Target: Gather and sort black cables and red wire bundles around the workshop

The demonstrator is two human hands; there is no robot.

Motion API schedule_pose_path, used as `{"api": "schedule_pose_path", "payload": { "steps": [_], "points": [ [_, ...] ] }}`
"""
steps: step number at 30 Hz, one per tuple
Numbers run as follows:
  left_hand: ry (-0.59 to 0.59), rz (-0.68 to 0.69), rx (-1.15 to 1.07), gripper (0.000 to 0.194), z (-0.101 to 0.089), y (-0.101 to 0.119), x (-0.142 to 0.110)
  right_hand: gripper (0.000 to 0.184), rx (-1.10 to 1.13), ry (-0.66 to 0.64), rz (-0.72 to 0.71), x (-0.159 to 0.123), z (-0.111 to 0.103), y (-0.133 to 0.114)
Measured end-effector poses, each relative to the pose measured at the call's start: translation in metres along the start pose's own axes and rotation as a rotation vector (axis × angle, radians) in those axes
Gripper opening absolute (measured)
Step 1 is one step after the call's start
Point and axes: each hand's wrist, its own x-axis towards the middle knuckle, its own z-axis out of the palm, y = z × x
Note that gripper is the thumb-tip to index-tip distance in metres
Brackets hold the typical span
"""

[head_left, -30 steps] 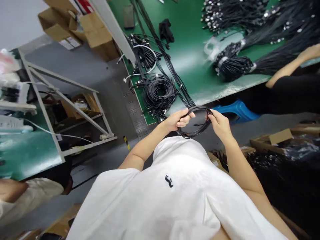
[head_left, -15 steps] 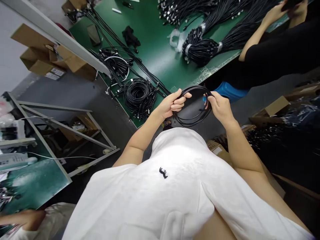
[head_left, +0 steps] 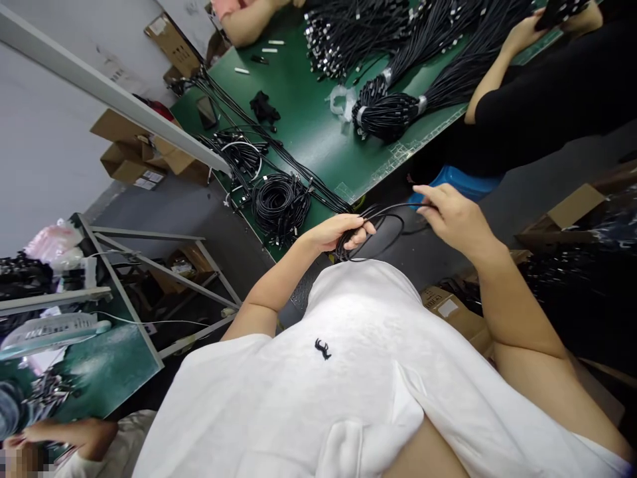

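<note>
Cable: my loose coil of thin, glossy black cable (head_left: 372, 212) hangs in the air between both hands, in front of the white shirt (head_left: 363, 318) and close to the near corner of the green surface (head_left: 318, 126).
Left hand: I have the left hand (head_left: 343, 232) curled round the gathered loops, fingers closed on them.
Right hand: the right hand (head_left: 452, 212) is off to the side, fingers narrow, pinching what looks like one drawn-out length of the same cable.
Handling: I'd judge it light, bendy but springy, a bit slick; loops probably spread if the grip slackens.
Hold: best where the loops bunch together, I'd say; a single strand likely drags the coil out of round.
Surface: a round heap of coiled black cable (head_left: 293, 202) sits by the edge; tied black cable bundles (head_left: 393, 113) lie farther right.
Co-worker: a black sleeve (head_left: 517, 109) beside the bundles, apart from my hands.
</note>
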Motion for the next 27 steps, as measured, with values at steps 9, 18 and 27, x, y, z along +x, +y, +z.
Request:
{"api": "schedule_pose_path", "payload": {
  "steps": [9,18,27],
  "points": [
    [-0.103,-0.051,0.049,0.051,0.019,-0.025,0.002,0.027,-0.006,-0.216,-0.303,0.011,0.024,-0.032],
    [-0.032,-0.020,0.277,0.048,0.025,-0.036,0.002,0.017,0.345,-0.424,-0.084,-0.020,0.040,-0.013],
    [-0.185,0.016,0.387,0.048,0.021,-0.042,0.005,0.030,0.212,-0.518,-0.270,-0.020,0.027,-0.024]
  ]
}}
